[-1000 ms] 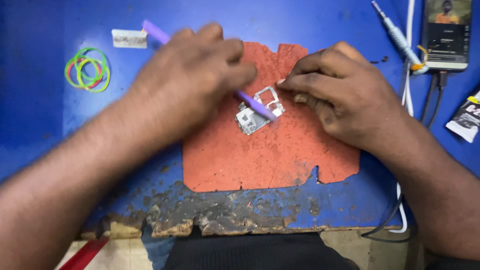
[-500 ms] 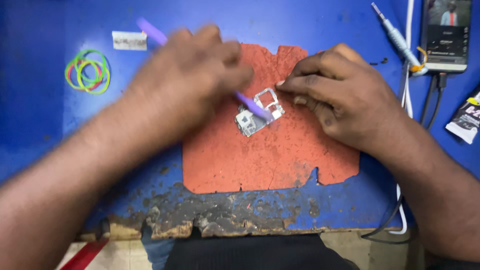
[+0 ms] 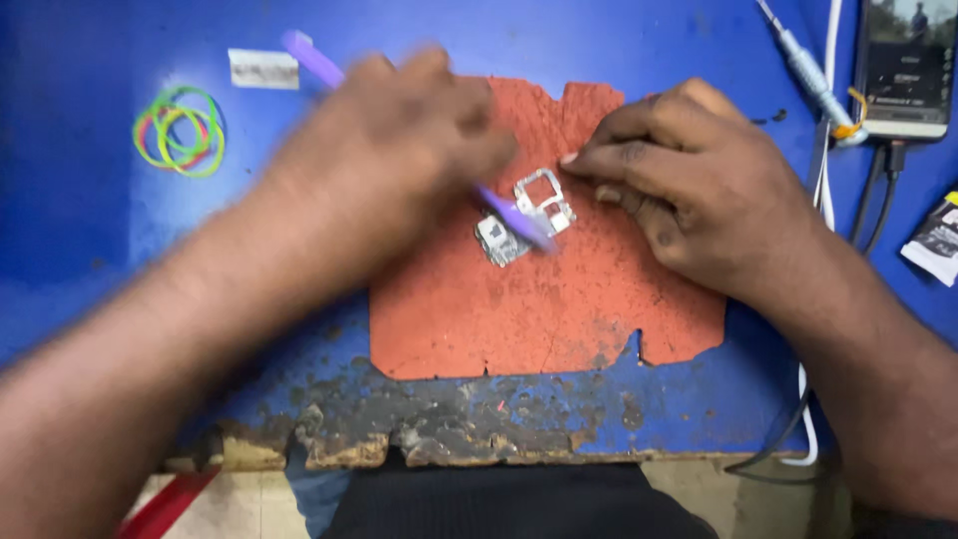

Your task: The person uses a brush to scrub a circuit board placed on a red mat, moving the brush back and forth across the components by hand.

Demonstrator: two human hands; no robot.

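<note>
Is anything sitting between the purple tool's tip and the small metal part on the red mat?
Nothing visible does. The purple tool, held in the left hand, already lies across the small metal part on the red mat. The right hand steadies the part from the other side.

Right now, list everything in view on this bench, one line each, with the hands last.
worn blue-painted worktable: one, blue with a chipped front edge, fills the view
rough orange-red work mat: one, table centre
small silver metal parts: two pieces, on the mat between the hands
purple plastic-handled tool: one, in the left hand, tip at the metal parts
thin rubber bands: a small pile, green, yellow and pink, table far left
small white label strip: one, above the bands
smartphone with lit screen: one, top right, cable plugged in
light-blue-handled screwdriver: one, left of the phone
left hand: blurred, grip closed on the purple tool
right hand: fingertips steadying the metal parts
</note>
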